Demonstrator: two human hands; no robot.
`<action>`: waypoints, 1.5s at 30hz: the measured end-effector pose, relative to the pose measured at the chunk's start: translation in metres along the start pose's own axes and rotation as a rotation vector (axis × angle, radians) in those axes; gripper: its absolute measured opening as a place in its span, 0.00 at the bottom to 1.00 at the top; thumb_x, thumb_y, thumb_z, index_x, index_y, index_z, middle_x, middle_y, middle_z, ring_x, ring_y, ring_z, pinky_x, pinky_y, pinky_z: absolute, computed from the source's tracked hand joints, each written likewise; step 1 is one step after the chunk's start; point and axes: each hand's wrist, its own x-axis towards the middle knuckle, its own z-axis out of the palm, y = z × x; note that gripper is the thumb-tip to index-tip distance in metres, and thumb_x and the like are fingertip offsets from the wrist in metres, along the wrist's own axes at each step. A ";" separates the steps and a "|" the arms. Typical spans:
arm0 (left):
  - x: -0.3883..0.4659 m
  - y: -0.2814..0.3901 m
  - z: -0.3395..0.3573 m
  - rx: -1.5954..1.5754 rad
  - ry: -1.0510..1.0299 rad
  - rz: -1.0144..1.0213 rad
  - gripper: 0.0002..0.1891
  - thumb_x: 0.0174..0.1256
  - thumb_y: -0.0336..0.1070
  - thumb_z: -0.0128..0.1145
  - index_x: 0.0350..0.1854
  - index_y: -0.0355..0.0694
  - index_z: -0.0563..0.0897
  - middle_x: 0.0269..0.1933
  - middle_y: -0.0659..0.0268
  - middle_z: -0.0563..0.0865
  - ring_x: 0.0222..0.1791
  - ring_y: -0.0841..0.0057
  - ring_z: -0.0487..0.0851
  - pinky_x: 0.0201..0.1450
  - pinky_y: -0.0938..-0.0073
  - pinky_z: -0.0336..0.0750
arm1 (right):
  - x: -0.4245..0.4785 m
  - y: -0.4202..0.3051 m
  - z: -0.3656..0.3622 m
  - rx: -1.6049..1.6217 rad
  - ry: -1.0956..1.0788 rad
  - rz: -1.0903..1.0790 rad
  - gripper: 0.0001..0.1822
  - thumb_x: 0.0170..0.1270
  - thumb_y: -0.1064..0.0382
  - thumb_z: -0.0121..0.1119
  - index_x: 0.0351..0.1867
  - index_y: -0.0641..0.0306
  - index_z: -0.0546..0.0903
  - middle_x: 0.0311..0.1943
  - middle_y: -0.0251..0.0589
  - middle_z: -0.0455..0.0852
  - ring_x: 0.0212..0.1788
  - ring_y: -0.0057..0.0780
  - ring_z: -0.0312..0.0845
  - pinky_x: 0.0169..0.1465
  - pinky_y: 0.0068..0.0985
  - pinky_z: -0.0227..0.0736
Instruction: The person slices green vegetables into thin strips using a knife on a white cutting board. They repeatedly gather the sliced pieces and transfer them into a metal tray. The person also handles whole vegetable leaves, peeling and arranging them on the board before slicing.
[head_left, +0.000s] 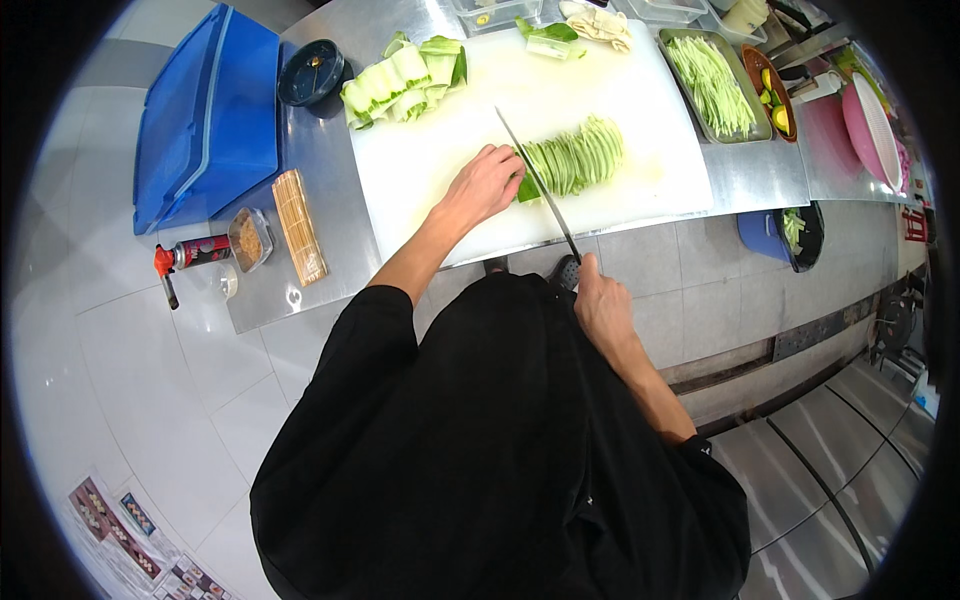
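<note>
On the white cutting board (420, 165) lies a row of thinly sliced green cucumber (577, 157). My left hand (487, 180) rests with curled fingers at the row's left end, beside the blade. My right hand (602, 300) is closed on the handle of a long kitchen knife (544, 186), whose blade slants up and left across the end of the row. Wide, thin green vegetable sheets (405, 81) are piled at the board's upper left. A green piece with peel (551, 45) and a crumpled cloth (600, 26) lie at its far edge.
A metal tray of green shreds (712, 86) and a brown bowl with yellow pieces (780, 118) stand right of the board. To the left are a blue bin (217, 120), a dark bowl (310, 73), a bamboo rolling mat (300, 227), a plastic tub (250, 240) and a torch canister (202, 251).
</note>
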 end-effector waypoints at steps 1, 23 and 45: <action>0.000 0.000 0.000 0.006 -0.006 0.005 0.05 0.58 0.26 0.62 0.36 0.38 0.83 0.38 0.60 0.81 0.43 0.60 0.79 0.49 0.62 0.77 | -0.003 -0.002 -0.005 0.000 -0.001 -0.005 0.05 0.73 0.68 0.49 0.42 0.63 0.66 0.19 0.59 0.82 0.23 0.62 0.81 0.26 0.54 0.73; -0.006 -0.005 -0.002 -0.050 -0.001 0.027 0.04 0.59 0.26 0.62 0.35 0.38 0.82 0.39 0.60 0.82 0.44 0.60 0.79 0.50 0.63 0.77 | 0.010 -0.007 0.022 -0.022 -0.016 0.054 0.07 0.67 0.70 0.51 0.42 0.62 0.66 0.21 0.59 0.84 0.27 0.62 0.84 0.30 0.54 0.78; -0.008 -0.013 -0.001 -0.058 -0.013 0.046 0.05 0.58 0.27 0.62 0.37 0.38 0.83 0.39 0.61 0.82 0.45 0.60 0.79 0.52 0.63 0.77 | 0.005 -0.022 0.023 -0.038 -0.068 0.106 0.07 0.67 0.71 0.50 0.42 0.63 0.65 0.23 0.61 0.84 0.28 0.62 0.84 0.29 0.54 0.77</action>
